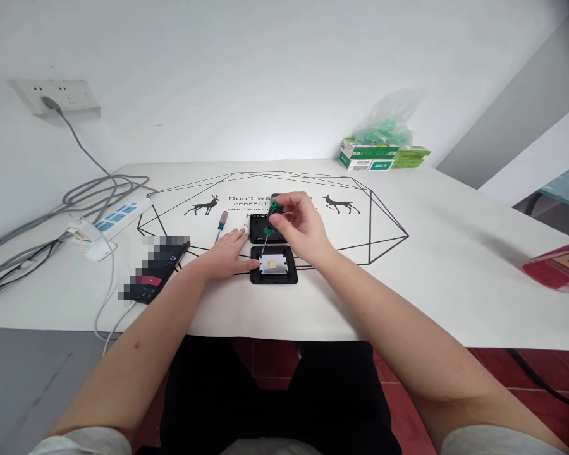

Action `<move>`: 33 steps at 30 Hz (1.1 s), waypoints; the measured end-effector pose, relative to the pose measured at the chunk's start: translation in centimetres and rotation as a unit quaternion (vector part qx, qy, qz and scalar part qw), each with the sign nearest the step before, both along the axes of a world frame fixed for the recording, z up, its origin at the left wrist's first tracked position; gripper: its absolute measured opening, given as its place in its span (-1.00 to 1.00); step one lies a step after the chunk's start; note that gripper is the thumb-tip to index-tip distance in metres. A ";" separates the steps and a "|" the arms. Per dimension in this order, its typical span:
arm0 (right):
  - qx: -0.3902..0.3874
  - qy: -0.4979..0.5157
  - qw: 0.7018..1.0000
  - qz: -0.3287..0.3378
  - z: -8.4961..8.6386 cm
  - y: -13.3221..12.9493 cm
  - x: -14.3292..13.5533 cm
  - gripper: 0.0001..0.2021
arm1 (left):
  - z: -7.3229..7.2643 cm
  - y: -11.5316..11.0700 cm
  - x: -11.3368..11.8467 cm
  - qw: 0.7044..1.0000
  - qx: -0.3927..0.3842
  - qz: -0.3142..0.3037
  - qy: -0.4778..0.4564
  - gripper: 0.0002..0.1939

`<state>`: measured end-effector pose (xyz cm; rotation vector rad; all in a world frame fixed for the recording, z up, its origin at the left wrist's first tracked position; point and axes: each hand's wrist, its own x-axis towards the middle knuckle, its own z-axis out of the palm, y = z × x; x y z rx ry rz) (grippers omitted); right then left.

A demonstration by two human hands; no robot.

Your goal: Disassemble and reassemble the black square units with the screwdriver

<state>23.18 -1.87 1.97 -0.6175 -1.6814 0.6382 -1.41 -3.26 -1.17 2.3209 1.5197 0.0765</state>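
Observation:
On the table in front of me lies a flat black housing (pixel 291 276) with a silver plate (pixel 279 268) in it, a small yellow square at the plate's middle. My right hand (pixel 303 224) grips a green-and-black screwdriver (pixel 270 215), its thin shaft pointing down to the plate's upper left corner. My left hand (pixel 225 256) lies flat with fingers spread, the thumb touching the housing's left edge. Just behind is a second black housing part (pixel 260 230), partly covered by the right hand and screwdriver. Beyond my left fingers rests another screwdriver (pixel 222 221).
At the left are a phone (pixel 159 268), a power strip (pixel 123 213), a white charger (pixel 97 249), glasses (pixel 23 259) and coiled grey cable. Green-and-white boxes (pixel 370 155) with a plastic bag (pixel 389 126) stand at the back right. A red package (pixel 557 265) sits at the right edge.

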 end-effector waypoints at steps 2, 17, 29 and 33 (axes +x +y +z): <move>-0.042 0.015 0.999 0.019 -0.2 0.0 -0.3 -0.55 | 0.1 0.0 0.0 1.000 -0.005 0.000 0.004 0.25; 0.083 -0.056 0.994 -0.044 0.3 0.0 0.4 -0.59 | 0.0 0.1 -0.1 1.000 0.006 -0.003 -0.004 0.22; -0.013 -0.015 1.000 0.008 0.5 -0.6 0.0 -0.65 | -0.4 0.1 -0.3 1.000 0.014 0.001 -0.017 0.19; -0.076 0.028 0.995 0.054 0.0 -0.4 -0.3 -0.49 | -0.2 0.0 -0.2 1.000 0.005 0.006 -0.011 0.24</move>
